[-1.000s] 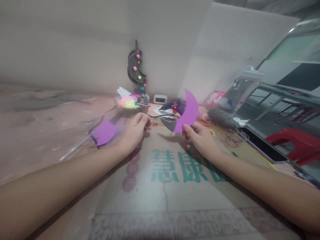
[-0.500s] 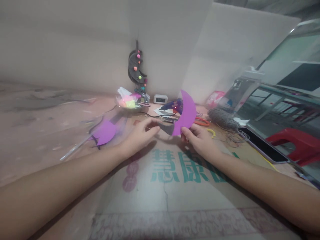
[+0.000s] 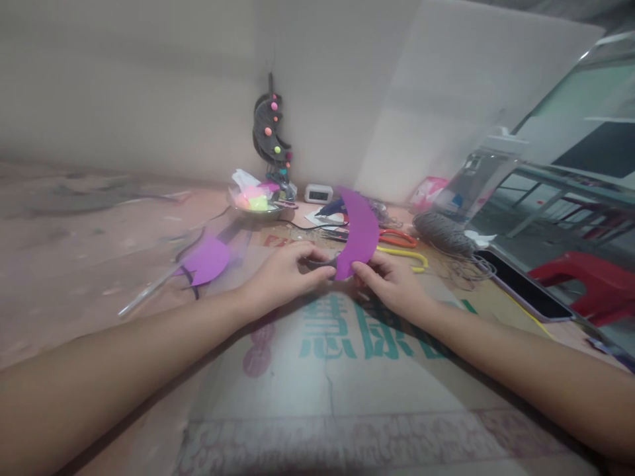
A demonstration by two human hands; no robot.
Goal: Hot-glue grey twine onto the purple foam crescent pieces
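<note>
A purple paper crescent [image 3: 364,228] stands upright above the cardboard, its lower end between my two hands. My right hand [image 3: 397,281] pinches that lower part, thumb in front and fingers behind. My left hand [image 3: 292,271] is closed on a dark grey strip [image 3: 322,263] that meets the crescent's lower left edge; whether it is yarn or another material I cannot tell. Beyond the crescent lie orange-handled scissors [image 3: 397,238], a yellow-handled tool [image 3: 421,261] and a dark blue glue gun [image 3: 333,208], partly hidden by the crescent.
Printed cardboard [image 3: 278,396] lies beneath my hands. To the left are a purple cutout [image 3: 211,261] and a clear stick [image 3: 149,291]. Grey yarn [image 3: 441,235] and a phone [image 3: 526,284] lie right. A bowl [image 3: 260,213], small clock [image 3: 318,194] and decorated dark crescent [image 3: 268,129] stand behind.
The purple crescent has shifted left and slightly down towards my left hand. Less of the dark grey strip shows between my hands, and more of the yellow-handled tool is visible.
</note>
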